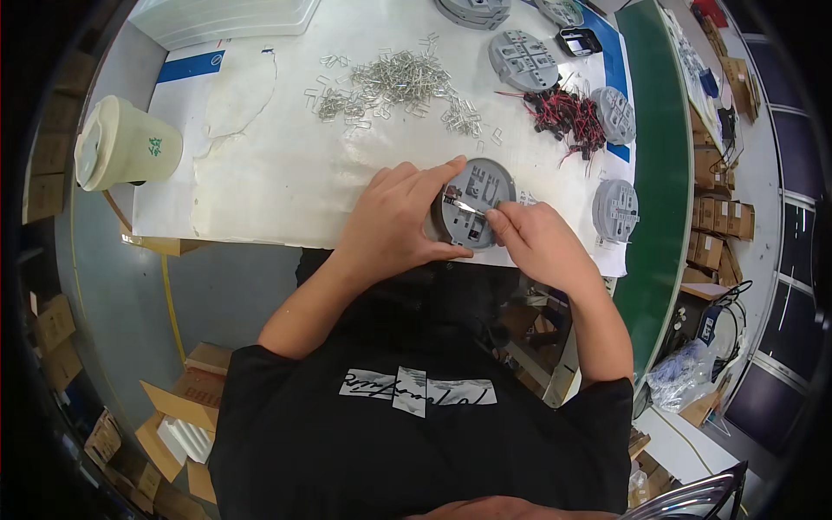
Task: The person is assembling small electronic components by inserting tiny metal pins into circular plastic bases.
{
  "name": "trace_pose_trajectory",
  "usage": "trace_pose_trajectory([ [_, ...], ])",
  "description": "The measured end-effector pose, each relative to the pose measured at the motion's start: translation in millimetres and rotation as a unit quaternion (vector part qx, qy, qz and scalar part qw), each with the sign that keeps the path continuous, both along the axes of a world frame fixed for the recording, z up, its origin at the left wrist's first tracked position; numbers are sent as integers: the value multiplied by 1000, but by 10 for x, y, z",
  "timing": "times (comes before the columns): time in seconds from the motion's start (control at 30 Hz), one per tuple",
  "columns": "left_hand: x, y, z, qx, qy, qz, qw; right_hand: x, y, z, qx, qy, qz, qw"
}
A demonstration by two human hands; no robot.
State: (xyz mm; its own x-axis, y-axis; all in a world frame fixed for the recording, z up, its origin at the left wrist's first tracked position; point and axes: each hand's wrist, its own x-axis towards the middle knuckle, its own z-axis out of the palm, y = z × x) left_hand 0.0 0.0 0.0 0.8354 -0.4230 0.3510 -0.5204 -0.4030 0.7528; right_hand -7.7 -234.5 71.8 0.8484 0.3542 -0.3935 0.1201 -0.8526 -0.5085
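Note:
At the table's near edge sits a round grey plastic housing (pixel 490 184) with slots and small compartments. Its left rim is gripped by my left hand (pixel 394 212), thumb at the near side and fingers at the far side. My right hand (pixel 542 240) pinches slim metal tweezers (pixel 469 208) over the housing. Their tip points left, touching or just above a small dark part near the left rim; I cannot tell which. Beyond the housing lies a loose pile of bent metal wire clips (pixel 403 82). To the right is a heap of small black parts with red wires (pixel 568 120).
More round grey housings (pixel 523 61) stand at the far right and along the right edge. A black-rimmed case (pixel 579 42) lies among them. A cream bucket (pixel 130 143) stands at the left, a clear plastic bin (pixel 225 19) at the far left. A green surface (pixel 654 173) borders the table's right.

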Motion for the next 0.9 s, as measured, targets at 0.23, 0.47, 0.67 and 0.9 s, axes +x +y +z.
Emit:
trace_pose_trajectory([
  [0.23, -3, -11, -4, -5, 6, -1, 1000, -2, 65, 18, -37, -18, 6, 999],
  [0.47, -18, -24, -6, -9, 4, 4, 1000, -19, 251, 121, -104, -35, 20, 994],
  [0.67, -30, -11, 11, 4, 16, 8, 1000, 40, 242, 241, -115, -5, 20, 993],
  [0.9, -30, -8, 0, -3, 12, 3, 1000, 58, 306, 297, -157, 5, 19, 987],
])
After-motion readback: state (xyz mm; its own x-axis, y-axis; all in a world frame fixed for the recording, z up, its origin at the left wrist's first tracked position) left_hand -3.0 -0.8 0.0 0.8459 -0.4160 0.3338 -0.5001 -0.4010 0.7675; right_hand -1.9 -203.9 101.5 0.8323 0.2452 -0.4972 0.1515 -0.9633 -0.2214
